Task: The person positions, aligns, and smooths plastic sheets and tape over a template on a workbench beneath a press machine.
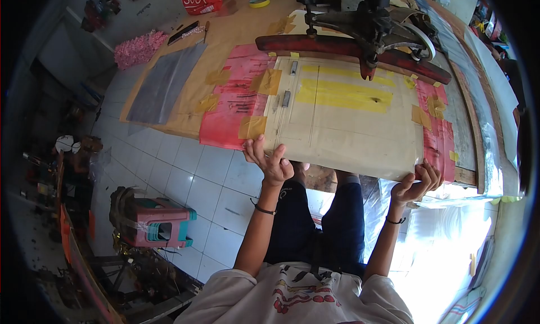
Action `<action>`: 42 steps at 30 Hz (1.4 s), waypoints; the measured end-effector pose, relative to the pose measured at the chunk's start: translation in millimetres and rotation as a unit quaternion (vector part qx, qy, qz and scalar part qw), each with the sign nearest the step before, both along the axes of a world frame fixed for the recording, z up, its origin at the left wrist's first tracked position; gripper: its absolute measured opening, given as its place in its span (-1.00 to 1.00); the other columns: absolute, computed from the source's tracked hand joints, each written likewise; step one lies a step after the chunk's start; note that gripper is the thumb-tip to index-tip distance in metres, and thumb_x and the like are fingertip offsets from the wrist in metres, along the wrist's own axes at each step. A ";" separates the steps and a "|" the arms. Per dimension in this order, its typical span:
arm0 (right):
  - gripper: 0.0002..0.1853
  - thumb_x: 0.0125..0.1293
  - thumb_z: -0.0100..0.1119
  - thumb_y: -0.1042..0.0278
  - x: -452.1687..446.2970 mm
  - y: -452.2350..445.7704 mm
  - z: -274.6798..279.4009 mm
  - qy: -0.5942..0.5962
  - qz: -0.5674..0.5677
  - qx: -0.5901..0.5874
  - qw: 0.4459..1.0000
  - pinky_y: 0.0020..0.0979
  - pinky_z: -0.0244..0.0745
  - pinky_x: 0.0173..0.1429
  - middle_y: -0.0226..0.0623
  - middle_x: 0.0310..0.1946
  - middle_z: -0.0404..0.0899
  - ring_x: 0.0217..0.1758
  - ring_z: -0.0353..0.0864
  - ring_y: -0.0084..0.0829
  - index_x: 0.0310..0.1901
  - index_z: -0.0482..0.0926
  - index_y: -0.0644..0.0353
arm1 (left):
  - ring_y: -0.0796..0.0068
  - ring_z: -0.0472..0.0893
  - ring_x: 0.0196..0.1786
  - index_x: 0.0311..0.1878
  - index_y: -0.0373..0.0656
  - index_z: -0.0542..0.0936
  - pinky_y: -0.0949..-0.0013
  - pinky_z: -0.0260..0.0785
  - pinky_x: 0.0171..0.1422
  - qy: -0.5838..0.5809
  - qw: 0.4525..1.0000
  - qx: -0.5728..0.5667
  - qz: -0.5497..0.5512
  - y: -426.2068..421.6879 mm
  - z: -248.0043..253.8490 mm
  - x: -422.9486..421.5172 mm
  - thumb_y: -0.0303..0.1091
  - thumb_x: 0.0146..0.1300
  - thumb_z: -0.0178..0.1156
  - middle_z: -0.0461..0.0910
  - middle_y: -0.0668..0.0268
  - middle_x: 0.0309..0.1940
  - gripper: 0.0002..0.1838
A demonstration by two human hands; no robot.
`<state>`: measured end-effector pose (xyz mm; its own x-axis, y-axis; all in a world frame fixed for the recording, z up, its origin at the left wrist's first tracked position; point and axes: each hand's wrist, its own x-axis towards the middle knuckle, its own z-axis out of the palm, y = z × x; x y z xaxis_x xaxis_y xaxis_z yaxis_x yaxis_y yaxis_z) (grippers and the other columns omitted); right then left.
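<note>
A beige sheet (360,135) lies across the front of the worktable, with yellow tape strips and thin drawn lines on it. At its front left corner, my left hand (270,162) grips the edge, its fingertips near the red taped strip (225,113). My right hand (419,184) closes on the front right corner, beside another red strip (441,138). Two small grey metal pieces (287,99) sit on the left part of the sheet. Over its far edge stretches a long dark red bar (326,47), part of a black metal machine (360,25).
On the table's left are a grey translucent sheet (167,85), a dark phone-like object (183,33) and a yellow tape roll (259,2). A pink and teal stool (163,222) stands on the tiled floor. Clear plastic sheeting (492,110) runs along the right side.
</note>
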<state>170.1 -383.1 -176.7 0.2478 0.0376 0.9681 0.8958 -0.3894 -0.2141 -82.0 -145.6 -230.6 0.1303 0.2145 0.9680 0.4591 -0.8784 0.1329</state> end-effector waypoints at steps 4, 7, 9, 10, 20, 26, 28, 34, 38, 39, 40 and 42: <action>-0.64 0.56 -0.11 -0.01 1.6 -1.0 -3.0 0.002 0.001 -0.001 1.000 -0.01 0.21 0.37 -0.27 -0.09 0.60 0.15 0.45 -0.11 -0.19 0.51 0.10 | -0.31 -0.04 0.58 0.34 0.06 0.39 -0.38 -0.33 0.58 0.038 0.999 -0.018 0.007 -5.9 4.9 -5.1 -0.10 0.44 -0.15 0.17 -0.16 0.49 -0.54; -0.66 0.56 -0.12 0.02 1.4 1.7 -3.2 0.009 0.002 0.010 1.000 -0.02 0.20 0.39 -0.28 -0.09 0.61 0.15 0.44 -0.12 -0.20 0.51 0.08 | -0.33 -0.03 0.58 0.34 0.06 0.39 -0.39 -0.33 0.58 0.055 0.998 -0.029 0.008 -9.5 9.3 -9.2 -0.11 0.46 -0.15 0.16 -0.18 0.49 -0.55; -0.71 0.53 -0.09 0.06 0.1 0.2 -1.2 0.010 0.006 0.009 1.000 -0.02 0.18 0.42 -0.30 -0.05 0.64 0.17 0.45 -0.15 -0.20 0.51 0.06 | -0.35 -0.03 0.59 0.33 -0.01 0.38 -0.39 -0.32 0.57 0.065 0.998 -0.024 0.003 -10.5 10.5 -11.7 -0.12 0.48 -0.15 0.14 -0.21 0.50 -0.56; -0.73 0.52 -0.07 0.08 -0.9 -0.5 -1.8 0.019 0.012 0.009 1.000 -0.02 0.15 0.44 -0.31 -0.04 0.65 0.18 0.45 -0.15 -0.19 0.52 0.04 | -0.35 -0.04 0.59 0.33 -0.03 0.38 -0.39 -0.32 0.57 0.069 0.997 -0.027 0.001 -11.7 12.3 -12.7 -0.11 0.49 -0.15 0.14 -0.21 0.50 -0.56; -0.81 0.44 0.01 0.16 0.5 -7.9 -8.1 0.043 0.034 0.004 0.999 -0.04 -0.05 0.57 -0.37 -0.01 0.69 0.23 0.47 -0.18 -0.16 0.61 -0.04 | -0.35 -0.06 0.60 0.32 -0.10 0.38 -0.39 -0.32 0.58 0.050 0.998 -0.038 0.007 -17.0 17.2 -6.4 -0.11 0.52 -0.16 0.13 -0.23 0.51 -0.56; -0.84 0.43 0.00 0.23 0.2 -7.1 -8.3 0.043 0.042 0.009 0.998 -0.03 0.00 0.55 -0.36 0.01 0.69 0.22 0.47 -0.19 -0.16 0.59 -0.03 | -0.34 -0.08 0.61 0.33 -0.10 0.38 -0.38 -0.33 0.58 0.058 0.997 -0.045 0.006 -17.3 16.6 -8.2 -0.09 0.52 -0.16 0.11 -0.23 0.52 -0.55; -0.85 0.42 -0.01 0.25 0.0 -4.9 -7.7 0.040 0.042 0.011 0.998 -0.03 0.01 0.54 -0.36 0.01 0.68 0.22 0.47 -0.19 -0.16 0.58 -0.02 | -0.34 -0.08 0.61 0.36 -0.08 0.37 -0.37 -0.34 0.58 0.066 0.997 -0.046 0.001 -16.8 17.6 -10.4 -0.09 0.52 -0.16 0.11 -0.23 0.52 -0.53; -0.86 0.41 -0.01 0.27 -0.3 -5.3 -5.3 0.036 0.043 0.007 0.998 -0.03 0.06 0.51 -0.37 0.01 0.66 0.20 0.47 -0.17 -0.15 0.56 -0.02 | -0.34 -0.08 0.61 0.39 -0.05 0.36 -0.37 -0.34 0.58 0.075 0.996 -0.052 -0.005 -18.3 20.0 -13.3 -0.10 0.52 -0.15 0.10 -0.23 0.52 -0.52; -0.86 0.42 -0.01 0.28 2.4 -5.1 -7.0 0.025 0.037 0.007 0.999 -0.04 0.10 0.49 -0.37 0.01 0.67 0.19 0.47 -0.17 -0.14 0.56 -0.01 | -0.34 -0.08 0.61 0.37 -0.06 0.37 -0.37 -0.34 0.58 0.071 0.997 -0.040 -0.001 -15.5 15.7 -12.2 -0.11 0.51 -0.14 0.10 -0.23 0.53 -0.53; -0.86 0.42 -0.01 0.29 2.5 -4.5 -6.2 0.019 0.033 0.008 0.999 -0.04 0.11 0.48 -0.37 0.01 0.67 0.19 0.47 -0.17 -0.14 0.56 -0.01 | -0.34 -0.08 0.61 0.37 -0.06 0.37 -0.37 -0.34 0.58 0.068 0.997 -0.041 -0.001 -15.0 17.1 -10.7 -0.11 0.51 -0.14 0.10 -0.23 0.52 -0.53; -0.86 0.42 -0.01 0.29 2.1 -4.1 -4.7 0.023 0.035 0.008 0.999 -0.04 0.10 0.49 -0.36 0.01 0.67 0.19 0.47 -0.17 -0.14 0.56 -0.01 | -0.34 -0.08 0.61 0.37 -0.07 0.37 -0.37 -0.34 0.58 0.067 0.997 -0.044 -0.001 -15.3 18.0 -10.1 -0.11 0.51 -0.14 0.11 -0.23 0.52 -0.54; -0.86 0.42 -0.01 0.29 -0.7 -6.0 -3.7 0.034 0.042 0.003 0.999 -0.04 0.09 0.49 -0.35 0.01 0.67 0.19 0.47 -0.17 -0.13 0.56 0.00 | -0.34 -0.08 0.61 0.37 -0.07 0.37 -0.37 -0.34 0.58 0.068 0.996 -0.050 0.000 -19.7 16.9 -12.1 -0.11 0.51 -0.14 0.11 -0.22 0.52 -0.54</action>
